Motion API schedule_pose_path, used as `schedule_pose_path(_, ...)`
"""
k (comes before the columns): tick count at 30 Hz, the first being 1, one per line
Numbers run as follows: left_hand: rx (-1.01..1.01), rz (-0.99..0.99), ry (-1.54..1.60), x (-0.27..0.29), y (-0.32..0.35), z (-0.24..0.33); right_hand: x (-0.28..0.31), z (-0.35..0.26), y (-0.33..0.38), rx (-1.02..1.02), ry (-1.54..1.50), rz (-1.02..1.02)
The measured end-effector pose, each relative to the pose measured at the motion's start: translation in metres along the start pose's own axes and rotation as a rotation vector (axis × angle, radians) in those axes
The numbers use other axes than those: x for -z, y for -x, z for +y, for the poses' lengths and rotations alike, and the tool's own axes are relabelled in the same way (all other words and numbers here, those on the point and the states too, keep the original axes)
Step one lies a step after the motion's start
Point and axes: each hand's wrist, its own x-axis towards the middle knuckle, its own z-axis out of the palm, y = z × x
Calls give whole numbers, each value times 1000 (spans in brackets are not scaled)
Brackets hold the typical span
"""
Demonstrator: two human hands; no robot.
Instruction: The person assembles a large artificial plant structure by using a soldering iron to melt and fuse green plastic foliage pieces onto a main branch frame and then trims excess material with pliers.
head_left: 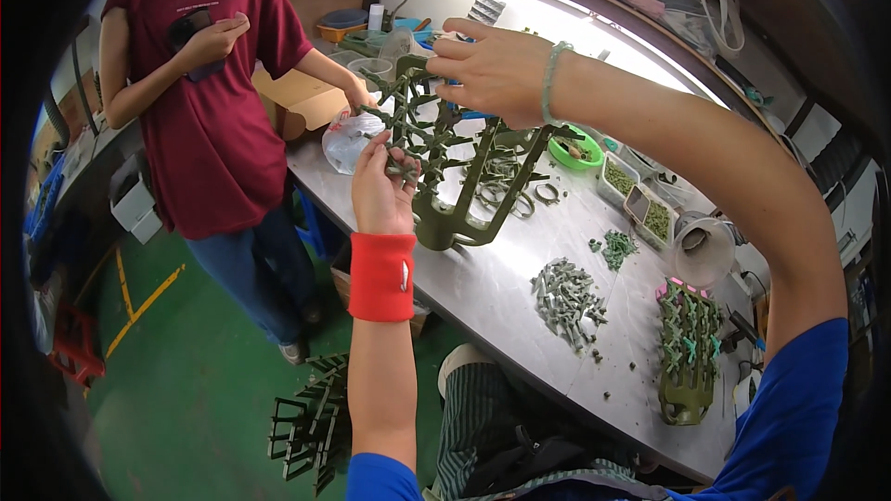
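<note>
**Prong-studded rack on the desk, a hand at either side**

Head view: the olive-green rack [445, 227] stands at the near edge of the desk [501, 301], hiding part of the loose rings [547, 193] behind it. The left hand [384, 187] curls its fingers around small grey-green pieces beside the prongs; the right hand [497, 72] bends over the rack's top, and whether it grips anything I cannot tell. Its forearm crosses in front of the shelf. At the left, a person [204, 121] in maroon reaches toward a plastic bag [345, 144]. A second rack [687, 357] lies at the right, near a translucent cone [703, 255].

The racks look moulded, with slotted sides and stubby prongs. A heap [566, 301] of matte, stick-like pieces lies near a darker green cluster [617, 249]. The bowl [577, 148] is round, smooth, bright green.
</note>
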Motion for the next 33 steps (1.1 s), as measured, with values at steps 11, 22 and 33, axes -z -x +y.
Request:
schedule_pose_path(11,-137,-96,-533,-11,-8,-13,-1,-2,-6,56,13,-31)
schedule_pose_path(22,-120,-155,-572,-8,-26,-9,-6,-4,-11,73,20,-52)
schedule_pose_path(33,-158,-171,-615,-4,-26,-11,-5,-9,-15,8,8,-77)
